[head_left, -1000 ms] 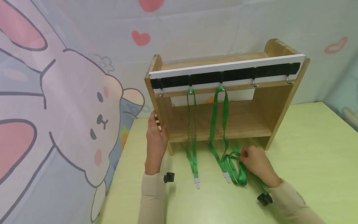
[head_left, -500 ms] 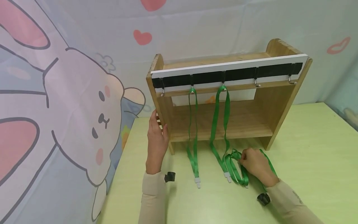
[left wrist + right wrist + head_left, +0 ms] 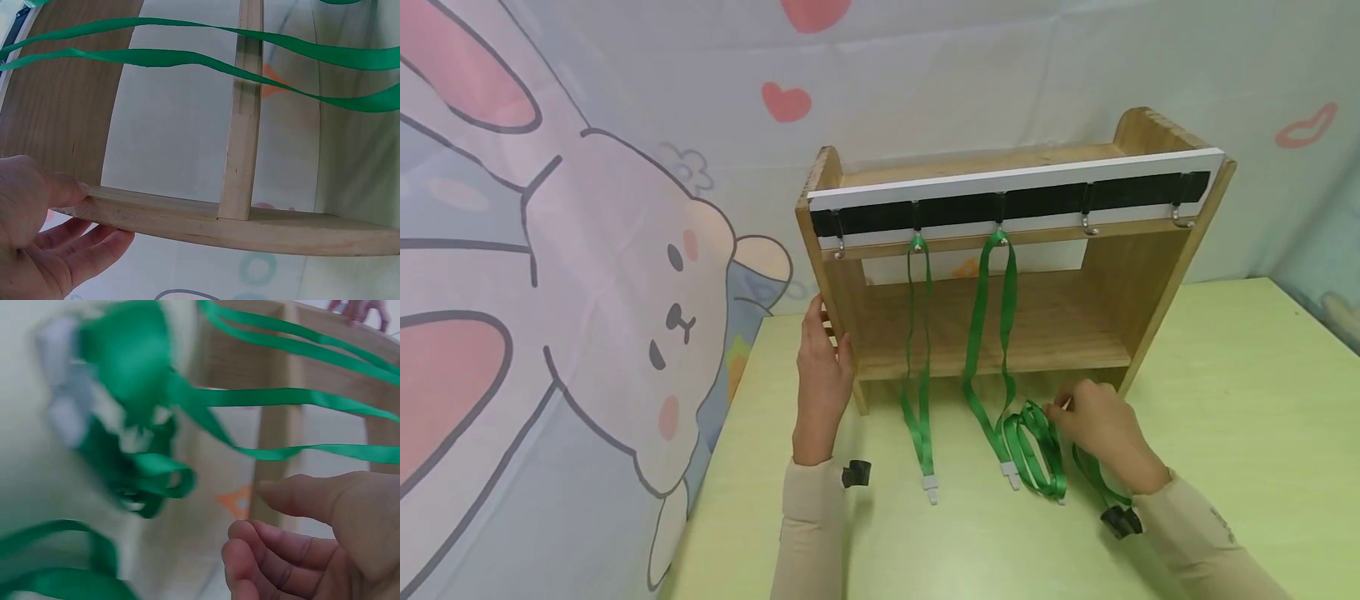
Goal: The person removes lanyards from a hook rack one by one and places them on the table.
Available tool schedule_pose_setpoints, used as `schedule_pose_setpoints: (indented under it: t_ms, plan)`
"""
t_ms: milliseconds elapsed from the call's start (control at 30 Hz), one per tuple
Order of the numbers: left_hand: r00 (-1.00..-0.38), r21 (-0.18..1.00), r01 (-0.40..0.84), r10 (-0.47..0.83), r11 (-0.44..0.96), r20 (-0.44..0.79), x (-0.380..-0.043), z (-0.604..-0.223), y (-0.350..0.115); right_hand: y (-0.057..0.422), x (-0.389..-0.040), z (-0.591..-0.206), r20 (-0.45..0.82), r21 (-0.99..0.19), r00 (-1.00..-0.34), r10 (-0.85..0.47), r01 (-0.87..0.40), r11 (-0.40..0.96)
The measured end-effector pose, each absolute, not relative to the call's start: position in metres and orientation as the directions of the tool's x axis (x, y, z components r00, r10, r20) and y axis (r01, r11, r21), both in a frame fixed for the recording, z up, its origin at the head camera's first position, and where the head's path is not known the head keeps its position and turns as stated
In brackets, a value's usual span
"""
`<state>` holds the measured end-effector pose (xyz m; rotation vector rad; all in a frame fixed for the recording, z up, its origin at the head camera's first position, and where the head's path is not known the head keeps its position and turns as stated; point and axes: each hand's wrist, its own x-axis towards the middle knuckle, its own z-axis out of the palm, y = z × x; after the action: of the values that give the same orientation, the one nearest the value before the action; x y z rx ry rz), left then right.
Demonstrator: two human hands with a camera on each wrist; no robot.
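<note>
— What is under the hands?
— A pale green table [image 3: 970,542]; the hands are well apart. Under the wrist of the right hand [image 3: 1101,425] lies a loose green lanyard [image 3: 1092,473], and just at its left, a folded bundle [image 3: 1049,454].
— Does this hand hold it?
— No, its thumb and fingers are separated.
— The left hand [image 3: 822,387]?
— Clamped on the side of the wooden shelf [image 3: 1060,321].
— And in this shelf?
— One board, between the hands; two hanging lanyards [image 3: 976,325] fall before it. Behind, a printed cloth [image 3: 925,92].
</note>
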<state>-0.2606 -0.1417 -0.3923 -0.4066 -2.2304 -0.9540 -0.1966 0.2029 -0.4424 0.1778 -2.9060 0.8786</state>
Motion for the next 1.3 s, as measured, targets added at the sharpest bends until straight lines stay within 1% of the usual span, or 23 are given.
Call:
schedule_pose_setpoints:
  t_ms: [100, 300, 433, 567, 667, 767, 933, 1133, 1300]
  plan:
    - [-0.726, 0.52, 0.517, 0.026, 0.68, 0.688, -0.261, -0.391, -0.142, 0.201, -0.198, -0.429, 0.234, -0.54, -0.968, -0.089, -0.205, 0.816]
    - [-0.743, 0.542, 0.505, 0.02, 0.672, 0.669, -0.259, -0.393, -0.143, 0.194, -0.198, -0.405, 0.416, -0.508, -0.903, -0.105, -0.327, 0.797]
    - [-0.748, 0.547, 0.501, 0.018, 0.67, 0.663, -0.258, -0.394, -0.142, 0.189, -0.199, -0.393, 0.521, -0.52, -0.852, -0.049, -0.362, 0.774]
    - [-0.738, 0.537, 0.508, 0.019, 0.674, 0.675, -0.259, -0.394, -0.142, 0.181, -0.201, -0.383, 0.628, -0.534, -0.778, 0.012, -0.42, 0.734]
    - [-0.73, 0.53, 0.514, 0.019, 0.675, 0.683, -0.26, -0.393, -0.142, 0.175, -0.204, -0.373, 0.687, -0.537, -0.726, 0.04, -0.47, 0.7]
    - [-0.729, 0.528, 0.514, 0.021, 0.676, 0.684, -0.26, -0.394, -0.142, 0.168, -0.207, -0.365, 0.714, -0.548, -0.697, 0.06, -0.504, 0.667]
    - [-0.727, 0.53, 0.519, 0.02, 0.67, 0.686, -0.26, -0.395, -0.142, 0.152, -0.213, -0.354, 0.738, -0.554, -0.671, 0.065, -0.549, 0.626]
    - [-0.729, 0.53, 0.52, 0.024, 0.67, 0.685, -0.26, -0.395, -0.144, 0.135, -0.218, -0.346, 0.741, -0.547, -0.67, 0.04, -0.568, 0.615]
    - [-0.737, 0.532, 0.516, 0.031, 0.672, 0.676, -0.262, -0.394, -0.144, 0.127, -0.22, -0.341, 0.732, -0.535, -0.681, 0.018, -0.558, 0.634]
